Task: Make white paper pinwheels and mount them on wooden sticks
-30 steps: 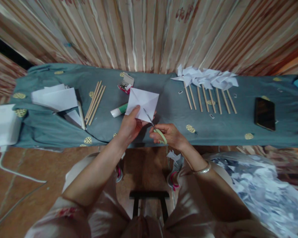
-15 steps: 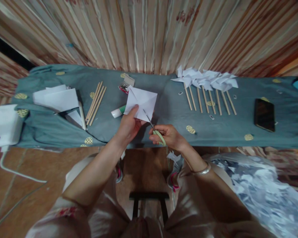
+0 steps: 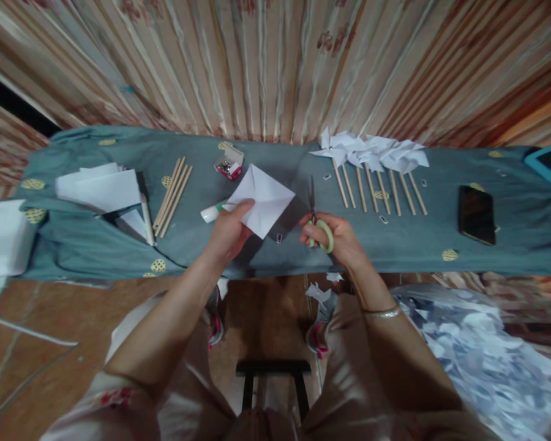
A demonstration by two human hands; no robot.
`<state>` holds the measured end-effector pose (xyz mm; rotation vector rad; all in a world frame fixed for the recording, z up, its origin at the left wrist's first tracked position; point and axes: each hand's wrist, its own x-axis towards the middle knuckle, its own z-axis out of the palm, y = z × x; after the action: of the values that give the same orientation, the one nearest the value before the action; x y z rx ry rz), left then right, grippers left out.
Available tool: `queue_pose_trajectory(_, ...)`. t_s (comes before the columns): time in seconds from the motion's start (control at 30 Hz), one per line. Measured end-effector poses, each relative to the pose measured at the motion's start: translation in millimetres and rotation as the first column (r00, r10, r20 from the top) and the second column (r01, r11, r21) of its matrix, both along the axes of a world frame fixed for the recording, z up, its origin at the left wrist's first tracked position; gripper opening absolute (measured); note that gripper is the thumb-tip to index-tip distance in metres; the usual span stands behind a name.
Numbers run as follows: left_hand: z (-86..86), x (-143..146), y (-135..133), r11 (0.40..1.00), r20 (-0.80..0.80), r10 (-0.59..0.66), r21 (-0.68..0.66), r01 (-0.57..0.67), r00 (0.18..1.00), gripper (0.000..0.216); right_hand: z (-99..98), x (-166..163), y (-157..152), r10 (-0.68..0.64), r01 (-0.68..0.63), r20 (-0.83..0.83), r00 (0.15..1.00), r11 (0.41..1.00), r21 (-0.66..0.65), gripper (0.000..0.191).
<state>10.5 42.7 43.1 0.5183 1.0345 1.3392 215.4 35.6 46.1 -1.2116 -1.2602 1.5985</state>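
The square white paper sheet (image 3: pixel 270 202) is held over the middle of the surface (image 3: pixel 431 233), one corner toward the near edge. Left hand (image 3: pixel 231 229): pinching the sheet's left corner, thumb on top, fingers mostly hidden beneath. Right hand (image 3: pixel 337 236): wrapped around the handles of the green-handled scissors (image 3: pixel 328 231). The blades point toward the far edge, clear of the sheet; they appear close together.

Lines run from the corners toward the sheet's centre; which are creases and which are cuts cannot be told.

Step in hand, as judged: cutting along these lines.
1. Present each corner line squarely to the blades by rotating the sheet, not the scissors.
2. Position the thumb off the line, with the fingers beneath clear of the blade path.
3. Stop each cut short of the centre; otherwise the sheet may separate.
4. Maintain clearance from the glue stick (image 3: pixel 209 214) and the open tack box (image 3: pixel 231 165) toward the far edge.
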Motion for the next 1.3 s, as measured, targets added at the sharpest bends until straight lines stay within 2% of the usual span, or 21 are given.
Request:
queue_pose_trajectory(0.07,-5.0,5,-2,0.999,-0.045,-0.031,0.006,0.032,0.998,0.027,-4.3,3,5,-0.123,0.123,0.0,0.992,0.991,0.054,0.053)
queue_pose_trajectory(0.17,-9.2,11,-6,0.995,-0.092,-0.097,-0.007,0.097,0.991,0.025,-6.1,5,10,-0.197,0.195,0.011,0.98,0.976,0.1,0.053)
queue_pose_trajectory(0.3,-13.6,15,-13,0.979,-0.144,-0.204,-0.021,0.203,0.968,0.028,-3.6,4,11,-0.141,0.138,0.028,0.99,0.985,0.106,0.051)
queue_pose_trajectory(0.43,-20.7,14,-16,0.971,-0.196,-0.24,-0.046,0.236,0.951,0.03,-4.2,2,11,-0.066,0.066,-0.002,0.998,0.997,0.042,0.052)
queue_pose_trajectory(0.53,-18.1,14,-15,0.964,-0.134,-0.263,-0.069,0.256,0.956,0.034,-7.0,1,12,-0.065,0.065,-0.021,0.998,0.998,0.02,0.053)
queue_pose_trajectory(0.6,-11.4,14,-15,0.956,-0.035,-0.286,-0.078,0.282,0.958,0.037,-9.9,0,13,-0.105,0.105,-0.016,0.994,0.994,0.028,0.053)
queue_pose_trajectory(0.73,-0.5,15,-17,0.952,0.098,-0.3,-0.037,0.304,0.949,0.052,-18.9,-5,16,-0.277,0.274,0.021,0.961,0.958,0.088,0.049)
queue_pose_trajectory(0.83,-3.5,20,-24,0.948,0.087,-0.318,0.029,0.316,0.944,0.054,-25.6,-12,16,-0.376,0.371,0.022,0.926,0.921,0.12,0.045)
queue_pose_trajectory(0.93,-11.5,28,-30,0.942,0.014,-0.333,0.056,0.331,0.943,0.046,-28.8,-20,13,-0.41,0.408,-0.013,0.912,0.905,0.12,0.045)
queue_pose_trajectory(1.0,-15.7,33,-31,0.952,-0.02,-0.303,0.048,0.303,0.953,0.039,-29.0,-24,9,-0.404,0.404,-0.032,0.914,0.907,0.118,0.044)
queue_pose_trajectory(1.17,-17.8,37,-29,0.996,-0.025,-0.093,0.013,0.093,0.995,0.031,-28.0,-32,1,-0.337,0.338,-0.03,0.941,0.933,0.127,0.043)
queue_pose_trajectory(1.3,-15.3,30,-22,0.998,-0.036,-0.054,-0.028,0.053,0.998,0.027,-27.0,-34,-2,-0.283,0.283,-0.021,0.959,0.95,0.13,0.046)
